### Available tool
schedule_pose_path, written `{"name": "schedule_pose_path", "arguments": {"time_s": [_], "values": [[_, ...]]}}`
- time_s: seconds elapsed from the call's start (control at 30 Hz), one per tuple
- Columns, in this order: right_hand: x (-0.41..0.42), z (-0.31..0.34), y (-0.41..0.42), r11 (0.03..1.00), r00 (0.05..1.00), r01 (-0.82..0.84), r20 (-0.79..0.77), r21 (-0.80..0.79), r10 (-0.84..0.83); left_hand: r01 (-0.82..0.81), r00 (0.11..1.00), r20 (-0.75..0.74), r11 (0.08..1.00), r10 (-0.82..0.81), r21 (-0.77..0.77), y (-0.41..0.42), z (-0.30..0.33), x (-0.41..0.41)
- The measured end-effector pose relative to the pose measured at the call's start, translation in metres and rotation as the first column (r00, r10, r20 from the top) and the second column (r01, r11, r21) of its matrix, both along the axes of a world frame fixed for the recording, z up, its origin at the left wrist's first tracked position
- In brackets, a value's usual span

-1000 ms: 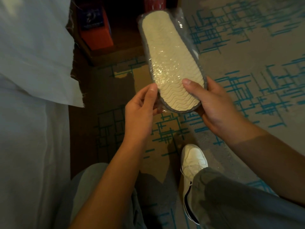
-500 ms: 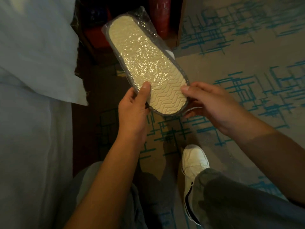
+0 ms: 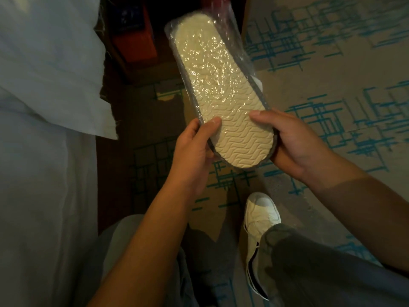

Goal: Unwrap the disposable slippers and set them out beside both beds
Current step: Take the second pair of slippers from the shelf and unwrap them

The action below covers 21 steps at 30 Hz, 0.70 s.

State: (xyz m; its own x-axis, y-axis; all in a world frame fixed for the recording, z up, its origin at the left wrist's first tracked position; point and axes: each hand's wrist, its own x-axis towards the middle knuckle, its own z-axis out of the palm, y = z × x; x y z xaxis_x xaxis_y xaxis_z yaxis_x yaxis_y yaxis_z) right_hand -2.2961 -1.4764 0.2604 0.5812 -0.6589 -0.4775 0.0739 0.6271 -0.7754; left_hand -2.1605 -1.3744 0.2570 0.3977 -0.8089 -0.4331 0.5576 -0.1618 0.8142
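A pack of disposable slippers (image 3: pixel 219 85) in clear crinkled plastic is held up over the carpet, cream wavy sole facing me, long axis running away from me. The near end of the sole sticks out bare from the wrap. My left hand (image 3: pixel 192 149) grips the near left edge, thumb on the sole. My right hand (image 3: pixel 294 142) grips the near right edge, thumb on top and fingers underneath. A white bed (image 3: pixel 39 173) with a pillow (image 3: pixel 48 56) fills the left side.
A dark gap runs between the bed and the patterned beige-and-teal carpet (image 3: pixel 332 89). An orange box (image 3: pixel 135 43) sits in a dark recess at the top. My white shoe (image 3: pixel 261 220) and grey trouser legs are below.
The slipper pack swung from pointing upper left back toward upright and came closer to me. Both hands kept their hold on its near end.
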Motion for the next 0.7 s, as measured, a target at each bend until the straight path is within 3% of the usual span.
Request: {"name": "schedule_pose_path", "arguments": {"time_s": [0.1, 0.37, 0.7], "values": [[-0.002, -0.002, 0.000, 1.000, 1.000, -0.011, -0.025, 0.013, 0.011, 0.019, 1.000, -0.021, 1.000, -0.019, -0.004, 0.000, 0.001, 0.001], [-0.005, -0.005, 0.000, 0.977, 0.972, -0.092, -0.229, -0.191, 0.046, -0.084, 0.996, -0.020, 0.996, 0.083, -0.036, -0.004, 0.002, 0.007], [-0.012, -0.016, 0.000, 0.960, 0.973, -0.164, -0.194, -0.227, 0.121, 0.001, 0.998, -0.059, 0.999, 0.001, 0.035, -0.019, 0.008, 0.022]]}}
